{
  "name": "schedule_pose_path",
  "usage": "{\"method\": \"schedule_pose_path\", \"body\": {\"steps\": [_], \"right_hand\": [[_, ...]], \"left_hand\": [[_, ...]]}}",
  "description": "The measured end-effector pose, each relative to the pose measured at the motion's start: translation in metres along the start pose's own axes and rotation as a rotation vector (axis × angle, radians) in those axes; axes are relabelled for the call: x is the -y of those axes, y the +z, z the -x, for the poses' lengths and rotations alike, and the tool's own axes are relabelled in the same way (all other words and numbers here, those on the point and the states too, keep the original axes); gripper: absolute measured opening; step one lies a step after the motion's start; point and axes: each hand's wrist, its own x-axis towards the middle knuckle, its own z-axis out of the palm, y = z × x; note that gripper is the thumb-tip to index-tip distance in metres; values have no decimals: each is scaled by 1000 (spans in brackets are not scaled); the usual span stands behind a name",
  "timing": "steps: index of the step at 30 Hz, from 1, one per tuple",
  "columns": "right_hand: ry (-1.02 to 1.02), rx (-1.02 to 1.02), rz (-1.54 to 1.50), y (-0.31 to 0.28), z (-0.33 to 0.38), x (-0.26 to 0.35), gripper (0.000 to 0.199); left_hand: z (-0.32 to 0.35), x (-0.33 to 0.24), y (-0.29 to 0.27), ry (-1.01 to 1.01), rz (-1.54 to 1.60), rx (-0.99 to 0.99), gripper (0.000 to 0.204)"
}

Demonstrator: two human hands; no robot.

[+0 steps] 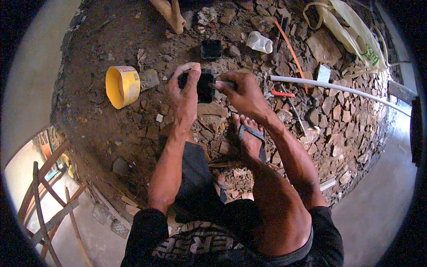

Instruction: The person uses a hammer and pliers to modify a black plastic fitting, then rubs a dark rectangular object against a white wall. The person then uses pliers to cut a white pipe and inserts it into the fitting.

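Above the rubble in front of me, my left hand [184,91] grips a black square box [205,89], which looks like plastic, with thumb and fingers at its left and upper edge. At the box's right side, my right hand [243,91] is closed in a pinch around a small dark piece. Its kind is too small and too covered by the fingers to tell. Just beyond, a second black square box [211,49] lies on the ground.
A yellow cut-down tub [129,86] stands at left. To the right are a white pipe [333,83], an orange strip [293,51], an orange-handled hacksaw [283,94] and a pale bag [351,31]. Broken stones [338,115] cover the ground. Wooden poles [49,196] lean at lower left.
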Motion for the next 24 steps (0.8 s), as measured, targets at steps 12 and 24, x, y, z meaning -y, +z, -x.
{"method": "schedule_pose_path", "body": {"steps": [12,24], "right_hand": [[156,136,-177,-33,-4,-14,51],[315,-55,-790,-86,-26,-80,60]], "left_hand": [[-25,4,3,-15,-148,257,34],[-122,82,21,69,-424,370,62]]}}
